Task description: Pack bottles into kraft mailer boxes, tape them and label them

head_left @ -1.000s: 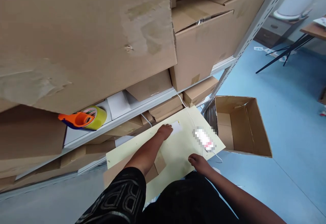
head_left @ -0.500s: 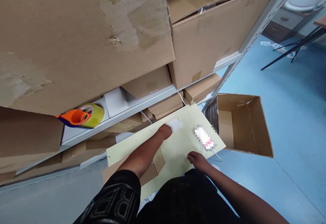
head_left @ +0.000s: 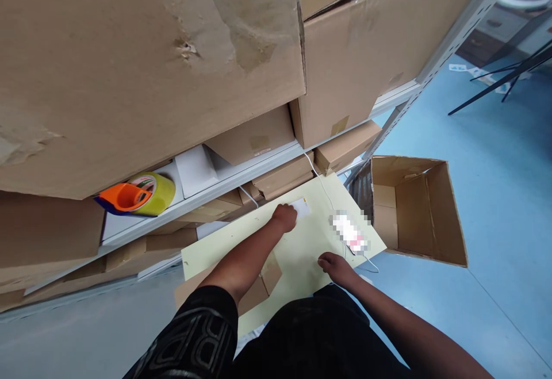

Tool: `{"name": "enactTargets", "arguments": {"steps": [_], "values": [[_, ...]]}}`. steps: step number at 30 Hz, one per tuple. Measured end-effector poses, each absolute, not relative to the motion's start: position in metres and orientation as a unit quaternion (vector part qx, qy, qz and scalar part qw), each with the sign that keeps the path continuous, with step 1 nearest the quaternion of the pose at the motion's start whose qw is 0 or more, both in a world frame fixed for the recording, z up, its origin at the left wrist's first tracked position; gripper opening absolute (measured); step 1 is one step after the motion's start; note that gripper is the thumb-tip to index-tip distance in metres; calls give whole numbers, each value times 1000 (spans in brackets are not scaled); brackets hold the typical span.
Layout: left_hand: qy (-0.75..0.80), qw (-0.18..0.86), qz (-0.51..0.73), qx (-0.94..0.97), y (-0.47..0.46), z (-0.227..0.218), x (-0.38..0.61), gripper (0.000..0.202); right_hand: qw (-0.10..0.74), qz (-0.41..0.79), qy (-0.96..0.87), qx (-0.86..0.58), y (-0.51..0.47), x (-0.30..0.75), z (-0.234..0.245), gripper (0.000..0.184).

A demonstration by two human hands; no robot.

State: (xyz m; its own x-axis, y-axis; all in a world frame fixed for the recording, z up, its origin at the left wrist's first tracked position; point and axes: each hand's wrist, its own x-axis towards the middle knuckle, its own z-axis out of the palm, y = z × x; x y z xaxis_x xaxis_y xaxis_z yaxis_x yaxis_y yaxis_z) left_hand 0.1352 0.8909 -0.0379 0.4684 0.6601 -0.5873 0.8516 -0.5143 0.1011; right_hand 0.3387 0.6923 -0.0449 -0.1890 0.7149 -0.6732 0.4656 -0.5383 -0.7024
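A pale yellow board (head_left: pixel 302 247) lies across my lap beside the shelving. My left hand (head_left: pixel 284 217) rests on it with curled fingers, pressing on a small white slip (head_left: pixel 301 207) near the board's far edge. Closer to me, my right hand (head_left: pixel 336 266) sits on the near right part of the board, fingers curled, just below a blurred white and pink item (head_left: pixel 350 234) with a thin white cord (head_left: pixel 319 180) running from it to the shelf. I cannot see anything inside either hand.
A metal rack (head_left: pixel 241 175) holds large cardboard boxes (head_left: pixel 142 62) above and flat boxes below. A yellow tape roll in an orange dispenser (head_left: pixel 135 195) sits on the shelf at left. An open cardboard box (head_left: pixel 414 209) lies on the blue floor at right.
My view shifted slightly down and left. My left hand curled a little more over the white slip. My right hand stayed in place.
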Motion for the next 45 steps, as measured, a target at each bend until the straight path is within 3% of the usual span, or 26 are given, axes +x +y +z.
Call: {"name": "enactTargets", "arguments": {"steps": [6, 22, 30, 36, 41, 45], "values": [[467, 190, -187, 843, 896, -41, 163, 48, 110, 613, -467, -627, 699, 338, -40, 27], [521, 247, -156, 802, 893, -58, 164, 18, 103, 619, -464, -625, 694, 339, -47, 27], [603, 285, -93, 739, 888, -36, 150, 10, 93, 598, -499, -620, 711, 328, -43, 26], [749, 311, -45, 583, 890, -14, 112, 34, 84, 505, -609, -606, 757, 308, -32, 28], [787, 330, -17, 521, 889, -4, 76, 22, 40, 371, -725, -579, 806, 272, -32, 42], [802, 323, -4, 502, 891, 0, 60, 21, -26, 342, -758, -555, 838, 240, -41, 58]]}}
